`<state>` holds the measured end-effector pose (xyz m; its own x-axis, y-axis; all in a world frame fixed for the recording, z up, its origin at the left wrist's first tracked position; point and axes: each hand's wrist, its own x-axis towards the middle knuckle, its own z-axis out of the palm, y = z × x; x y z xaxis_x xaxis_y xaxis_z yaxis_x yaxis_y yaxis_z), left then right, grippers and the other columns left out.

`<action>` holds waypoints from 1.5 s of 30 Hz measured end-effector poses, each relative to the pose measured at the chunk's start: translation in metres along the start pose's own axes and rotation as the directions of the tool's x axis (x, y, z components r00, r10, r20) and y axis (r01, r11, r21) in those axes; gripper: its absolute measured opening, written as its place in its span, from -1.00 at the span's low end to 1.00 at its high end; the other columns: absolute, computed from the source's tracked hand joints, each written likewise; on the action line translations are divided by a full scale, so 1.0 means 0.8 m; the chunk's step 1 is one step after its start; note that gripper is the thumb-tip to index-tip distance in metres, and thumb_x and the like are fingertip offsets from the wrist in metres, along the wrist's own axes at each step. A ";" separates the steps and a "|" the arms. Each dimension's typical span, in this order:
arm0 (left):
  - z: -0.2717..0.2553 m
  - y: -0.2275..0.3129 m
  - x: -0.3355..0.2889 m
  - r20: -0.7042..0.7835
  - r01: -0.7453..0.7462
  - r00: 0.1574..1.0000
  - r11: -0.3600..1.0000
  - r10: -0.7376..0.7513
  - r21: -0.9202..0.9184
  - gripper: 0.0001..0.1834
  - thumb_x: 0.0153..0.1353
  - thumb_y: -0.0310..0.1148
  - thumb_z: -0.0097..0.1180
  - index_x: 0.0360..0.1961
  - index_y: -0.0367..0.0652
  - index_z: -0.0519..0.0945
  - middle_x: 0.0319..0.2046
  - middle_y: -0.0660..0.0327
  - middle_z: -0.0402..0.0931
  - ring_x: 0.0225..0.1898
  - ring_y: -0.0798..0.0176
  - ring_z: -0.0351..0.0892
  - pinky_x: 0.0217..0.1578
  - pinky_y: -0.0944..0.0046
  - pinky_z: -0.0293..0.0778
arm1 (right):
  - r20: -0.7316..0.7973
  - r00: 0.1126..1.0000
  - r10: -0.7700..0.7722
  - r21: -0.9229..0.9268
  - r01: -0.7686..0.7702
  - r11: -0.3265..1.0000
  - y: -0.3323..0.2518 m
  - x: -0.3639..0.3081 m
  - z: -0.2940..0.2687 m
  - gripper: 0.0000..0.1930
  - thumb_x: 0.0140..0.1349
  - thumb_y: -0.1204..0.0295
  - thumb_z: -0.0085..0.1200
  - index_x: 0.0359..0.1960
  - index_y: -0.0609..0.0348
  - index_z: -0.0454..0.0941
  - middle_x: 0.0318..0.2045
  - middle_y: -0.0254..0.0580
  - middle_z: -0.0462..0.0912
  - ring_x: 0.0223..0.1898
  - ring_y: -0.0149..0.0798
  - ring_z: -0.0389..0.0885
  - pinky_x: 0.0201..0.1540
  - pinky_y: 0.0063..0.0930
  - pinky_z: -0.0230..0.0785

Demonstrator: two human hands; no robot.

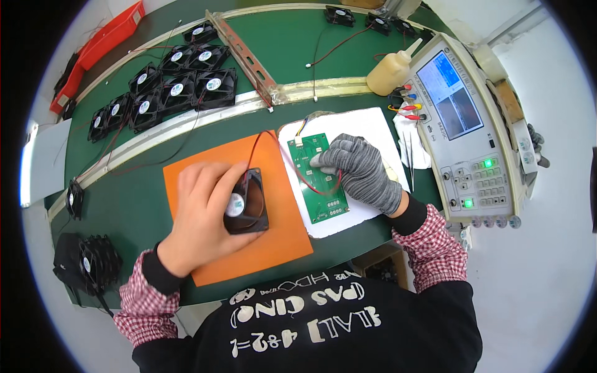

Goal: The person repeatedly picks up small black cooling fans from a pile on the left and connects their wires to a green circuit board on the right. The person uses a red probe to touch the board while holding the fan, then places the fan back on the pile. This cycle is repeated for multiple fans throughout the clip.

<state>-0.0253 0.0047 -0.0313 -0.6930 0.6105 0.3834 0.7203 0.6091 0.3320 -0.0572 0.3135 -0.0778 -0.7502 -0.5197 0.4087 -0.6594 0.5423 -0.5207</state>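
On an orange mat (pixel 280 239), a square black cooling fan (pixel 256 205) with a round white label is gripped along its sides by my bare left hand (pixel 208 211). A red and black wire (pixel 300 179) loops from the fan across to my right hand (pixel 357 166), which wears a grey striped glove. Its fingers are pinched together over a green circuit board (pixel 318 180), closed on the wire; the wire's end is hidden under them. The board lies on a white pad (pixel 367 127), and a white plug (pixel 298 141) with several thin wires sits at its far edge.
A test instrument (pixel 457 180) with a lit screen stands at the right, beside tweezers (pixel 408 155) on a white cloth and a yellowish squeeze bottle (pixel 390 73). Several fans (pixel 177 89) lie behind a metal rail (pixel 249 62); more are stacked (pixel 99 264) at the left. A red bin (pixel 112 37) is far left.
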 end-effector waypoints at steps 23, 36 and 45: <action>-0.048 0.037 -0.012 -0.643 -0.192 0.680 0.932 0.353 0.309 -0.53 0.25 -0.18 0.12 0.04 -0.32 0.42 -0.05 -0.12 0.53 -0.11 -0.18 0.58 -0.18 -0.05 0.52 | -0.059 0.989 0.132 -0.009 -0.133 0.991 -0.005 -0.005 -0.003 -0.87 0.03 0.45 0.29 -0.37 0.11 0.62 -0.37 -0.20 0.60 -0.25 -0.11 0.59 -0.17 -0.27 0.43; 0.022 -0.159 0.160 0.141 0.233 0.950 0.932 -0.280 0.279 -0.12 -0.36 -0.43 0.40 0.13 -0.35 0.35 0.01 -0.13 0.38 0.15 -0.16 0.30 0.16 -0.02 0.30 | -0.227 0.925 0.305 0.439 -0.183 0.880 -0.013 -0.007 0.000 -0.64 0.01 0.41 0.46 -0.18 0.22 0.58 -0.36 -0.37 0.61 -0.31 -0.57 0.51 -0.23 -0.62 0.43; -0.071 0.059 0.077 -0.436 -0.277 0.860 0.960 0.264 0.036 -0.27 -0.26 -0.07 0.59 -0.10 -0.14 0.47 0.00 -0.10 0.39 -0.07 -0.04 0.56 -0.03 0.05 0.53 | 0.569 0.822 0.008 0.568 -0.400 0.720 -0.079 0.000 -0.014 -0.55 0.09 0.30 0.37 0.00 0.14 0.55 -0.11 -0.22 0.62 -0.11 -0.22 0.64 -0.03 -0.38 0.46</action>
<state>-0.0318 0.0422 0.0572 -0.3922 0.4654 0.7935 0.8824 0.4341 0.1815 -0.0162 0.2864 -0.0365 -0.5940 -0.7989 -0.0945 -0.1468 0.2232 -0.9637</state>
